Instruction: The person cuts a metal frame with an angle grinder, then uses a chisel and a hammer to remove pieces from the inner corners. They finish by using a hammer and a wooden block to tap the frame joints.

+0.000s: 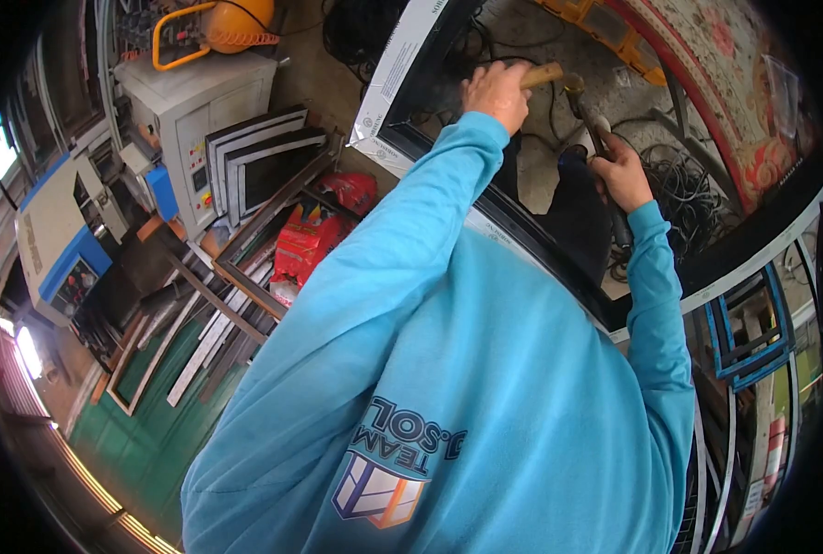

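My left hand (497, 96) is closed round a short light wooden block (543, 76), over the dark inner edge of a large frame (400, 66) with printed white film. The block's free end points right. My right hand (622, 173) grips a hammer (589, 115) partway along its shaft. Its dark grip end hangs below that hand, and its head is close to the free end of the block. The frame surrounds my legs, and its near side passes behind my arms and shirt.
Coiled cables (679, 198) lie on the floor at the right. A yellow case (605, 32) and patterned red fabric (707, 55) are beyond. At the left stand a grey cabinet (167, 106), leaning framed panels (278, 175) and red bags (310, 242). Blue frames (753, 328) lean at the right.
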The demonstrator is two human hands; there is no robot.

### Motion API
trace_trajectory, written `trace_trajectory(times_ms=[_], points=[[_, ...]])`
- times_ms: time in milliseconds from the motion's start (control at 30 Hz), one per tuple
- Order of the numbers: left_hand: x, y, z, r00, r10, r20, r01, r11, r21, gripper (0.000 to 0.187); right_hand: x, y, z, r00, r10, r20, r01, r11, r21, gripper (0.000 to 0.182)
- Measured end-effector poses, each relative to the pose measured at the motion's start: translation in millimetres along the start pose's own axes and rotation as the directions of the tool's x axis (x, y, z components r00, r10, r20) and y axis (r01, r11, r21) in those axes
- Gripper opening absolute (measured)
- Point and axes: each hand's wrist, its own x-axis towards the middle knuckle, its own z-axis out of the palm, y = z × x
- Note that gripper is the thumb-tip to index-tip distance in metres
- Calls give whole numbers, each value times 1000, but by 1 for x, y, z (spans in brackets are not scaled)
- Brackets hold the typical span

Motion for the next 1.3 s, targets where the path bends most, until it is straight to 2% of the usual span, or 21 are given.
trace_trajectory(times_ms=[133, 333, 467, 533, 633, 967, 1300], points=[[-5, 4, 2, 993, 108, 39, -109, 993, 35, 40, -4, 3, -3, 998, -59, -21, 58, 998, -32, 71], [-10, -10, -8, 994, 89, 65, -95, 989, 110, 37, -14, 8, -7, 999, -36, -35, 37, 999, 25, 71], [-14, -7, -14, 995, 87, 44, -89, 994, 55, 38, -14, 10, -12, 999, -24, -28, 24, 999, 23, 73], [-15, -2, -14, 998, 63, -14, -63, 997, -39, 35, -12, 13, -13, 999, -30, -33, 30, 999, 15, 73], [-16, 0, -13, 999, 51, -1, -51, 996, -77, 36, -12, 9, -14, 999, -26, -32, 26, 1000, -3, 74], [-12, -30, -15, 989, 85, -118, -94, 993, -75, 39, -8, 6, -15, 999, -30, -27, 30, 999, -20, 75], [-14, -24, -19, 994, 60, -90, -66, 995, -74, 42, -11, 6, -13, 999, -26, -29, 24, 997, -70, 74]])
